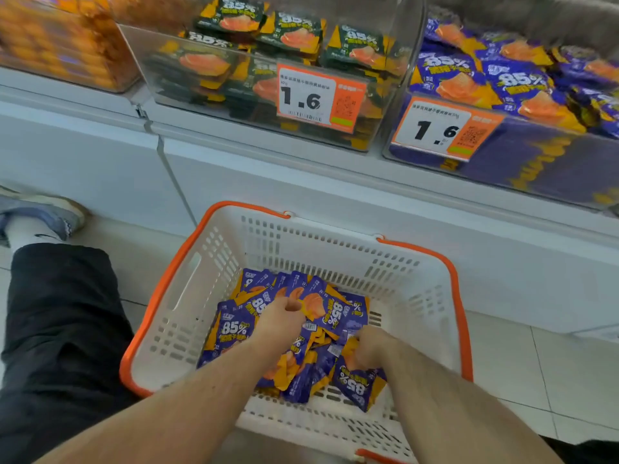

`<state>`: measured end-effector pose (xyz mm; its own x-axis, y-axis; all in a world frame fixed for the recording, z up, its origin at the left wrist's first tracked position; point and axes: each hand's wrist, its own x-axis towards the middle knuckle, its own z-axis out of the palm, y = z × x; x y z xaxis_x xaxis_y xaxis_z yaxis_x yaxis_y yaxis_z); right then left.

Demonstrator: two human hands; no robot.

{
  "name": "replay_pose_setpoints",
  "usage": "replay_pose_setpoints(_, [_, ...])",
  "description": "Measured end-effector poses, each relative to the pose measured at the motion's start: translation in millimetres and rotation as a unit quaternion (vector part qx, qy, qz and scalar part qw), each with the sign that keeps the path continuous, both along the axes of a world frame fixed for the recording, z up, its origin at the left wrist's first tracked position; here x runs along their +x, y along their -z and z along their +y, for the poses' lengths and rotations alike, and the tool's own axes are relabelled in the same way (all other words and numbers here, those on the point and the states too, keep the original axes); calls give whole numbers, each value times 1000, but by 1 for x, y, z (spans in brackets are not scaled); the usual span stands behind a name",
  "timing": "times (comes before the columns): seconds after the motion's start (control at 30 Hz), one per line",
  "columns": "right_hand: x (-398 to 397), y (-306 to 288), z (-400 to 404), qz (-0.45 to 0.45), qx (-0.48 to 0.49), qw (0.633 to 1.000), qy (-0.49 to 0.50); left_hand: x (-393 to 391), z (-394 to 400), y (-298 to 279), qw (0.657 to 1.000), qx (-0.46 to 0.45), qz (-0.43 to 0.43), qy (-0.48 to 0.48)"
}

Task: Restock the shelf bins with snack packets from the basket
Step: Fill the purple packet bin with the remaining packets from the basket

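Observation:
A white basket (412, 296) with an orange rim sits on the floor and holds a heap of purple snack packets (234, 329). Both my hands reach down into the heap. My left hand (281, 321) curls round purple packets near the heap's middle. My right hand (370, 346) grips packets at the heap's right side, and a packet (360, 388) hangs just below it. On the shelf above, a clear bin (522, 169) at the right holds the same purple packets, and a clear bin (174, 75) in the middle holds dark green ones.
Price tags marked 1.6 (318, 98) (442, 130) hang on both bin fronts. A blurred bin of orange goods (60, 41) stands at the upper left. My leg in black shorts (63, 329) and a shoe (43, 212) lie left of the basket. White cabinet fronts (335, 209) run below the shelf.

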<state>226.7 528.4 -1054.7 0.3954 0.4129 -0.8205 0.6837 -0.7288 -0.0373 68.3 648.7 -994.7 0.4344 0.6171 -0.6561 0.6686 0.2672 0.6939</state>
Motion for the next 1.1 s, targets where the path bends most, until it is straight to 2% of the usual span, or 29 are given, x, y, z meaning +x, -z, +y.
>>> replay_pose_setpoints(0.07, [7,-14,6,28,39,997,58,2,-1,-1,996,-47,0,-79])
replay_pose_setpoints(0.13, [12,-27,12,60,107,977,175,2,-1,-6,985,-89,-4,-146])
replay_pose_setpoints(0.2, [13,-41,20,103,176,925,319,2,2,-11,968,-135,-27,-210])
replay_pose_setpoints(0.27, [10,-57,32,159,231,863,420,0,8,-15,957,-161,-40,-239])
replay_pose_setpoints(0.33, [2,-76,49,216,301,797,477,-3,14,-19,953,-182,-101,-219])
replay_pose_setpoints(0.4, [-9,-102,66,288,349,734,506,-2,21,-29,926,-215,-200,-239])
replay_pose_setpoints(0.47, [-22,-131,79,315,379,724,483,1,30,-42,905,-168,-266,-288])
replay_pose_setpoints(0.5, [-28,-145,83,291,395,744,453,4,36,-51,900,-128,-280,-310])
replay_pose_setpoints(0.57, [-34,-171,89,162,449,794,377,8,45,-75,898,-39,-295,-323])
replay_pose_setpoints(0.63, [-32,-191,91,-40,501,830,242,9,50,-98,893,45,-326,-306])
replay_pose_setpoints(0.67, [-31,-203,91,-120,529,827,152,9,52,-108,892,80,-338,-291])
replay_pose_setpoints(0.7, [-30,-210,90,-164,547,818,64,9,51,-119,891,104,-345,-276])
replay_pose_setpoints(0.73, [-31,-219,88,-177,551,815,-2,9,51,-127,888,118,-357,-265])
replay_pose_setpoints(0.8, [-32,-228,85,-191,567,798,-67,16,49,-145,882,131,-376,-252])
replay_pose_setpoints(0.9, [-28,-238,82,-260,598,754,-76,29,42,-168,877,121,-400,-235])
replay_pose_setpoints(1.1, [-10,-260,74,-275,647,711,23,61,27,-209,872,124,-439,-179])
